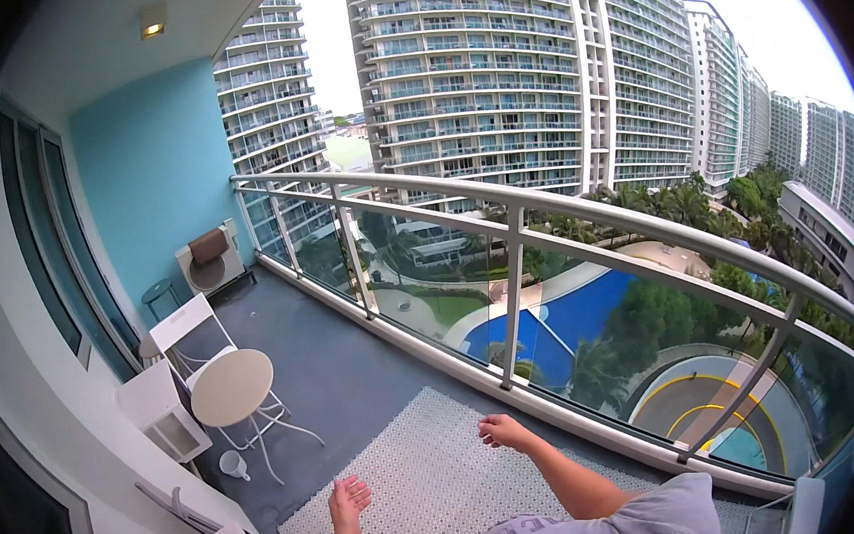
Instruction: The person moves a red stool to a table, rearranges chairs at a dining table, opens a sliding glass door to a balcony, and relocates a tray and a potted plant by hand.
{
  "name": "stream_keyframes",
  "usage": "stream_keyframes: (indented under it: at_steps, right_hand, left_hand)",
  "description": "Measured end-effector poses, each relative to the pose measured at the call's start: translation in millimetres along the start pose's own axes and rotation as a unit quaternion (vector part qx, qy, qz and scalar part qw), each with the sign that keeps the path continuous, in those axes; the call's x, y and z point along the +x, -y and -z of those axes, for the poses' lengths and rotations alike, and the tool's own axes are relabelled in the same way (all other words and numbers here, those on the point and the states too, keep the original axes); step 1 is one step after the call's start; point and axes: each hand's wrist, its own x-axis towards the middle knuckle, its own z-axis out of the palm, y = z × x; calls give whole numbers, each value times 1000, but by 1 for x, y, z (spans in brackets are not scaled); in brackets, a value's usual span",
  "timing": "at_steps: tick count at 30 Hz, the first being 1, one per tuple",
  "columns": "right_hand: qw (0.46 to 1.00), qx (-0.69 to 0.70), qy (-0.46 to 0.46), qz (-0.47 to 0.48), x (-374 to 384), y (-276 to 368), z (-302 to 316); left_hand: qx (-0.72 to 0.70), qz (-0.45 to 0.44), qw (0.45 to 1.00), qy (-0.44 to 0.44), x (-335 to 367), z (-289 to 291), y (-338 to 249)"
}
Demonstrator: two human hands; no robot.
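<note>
My left hand (349,502) hangs in the air over the pale patterned floor mat (417,459), palm partly turned up and fingers stretched out. It holds nothing. Farther right, my right hand (501,431) is raised above the same mat with its fingers curled in, and no object shows in it. Neither hand touches anything that I can see. A white cup-shaped container with a handle (233,465) sits on the floor to the left, beyond my left hand. Behind it stands a small round table (233,388) on thin white legs.
A white folding chair (186,326) and a white open-fronted box (162,408) stand along the left wall. An outdoor air-conditioning unit (214,261) with a brown cloth is at the far end. A metal railing (516,250) with glass panels runs along the right, high above a pool.
</note>
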Motion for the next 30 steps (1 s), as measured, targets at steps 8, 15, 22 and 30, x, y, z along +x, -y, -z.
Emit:
stream_keyframes:
  at_steps: [8, 15, 22, 30]
  right_hand:
    - [977, -102, 165, 86, 184, 121, -110]
    - [941, -256, 216, -54, 318, 74, -156]
    - [945, -231, 202, -114, 428, 79, -179]
    - [878, -384, 284, -20, 638, 124, -227]
  left_hand:
    - [-52, -13, 992, -114, 141, 72, -32]
    - [-28, 48, 985, -164, 249, 139, -21]
    - [-25, 95, 968, -230, 326, 195, -28]
    - [-66, 141, 924, -349, 439, 231, -28]
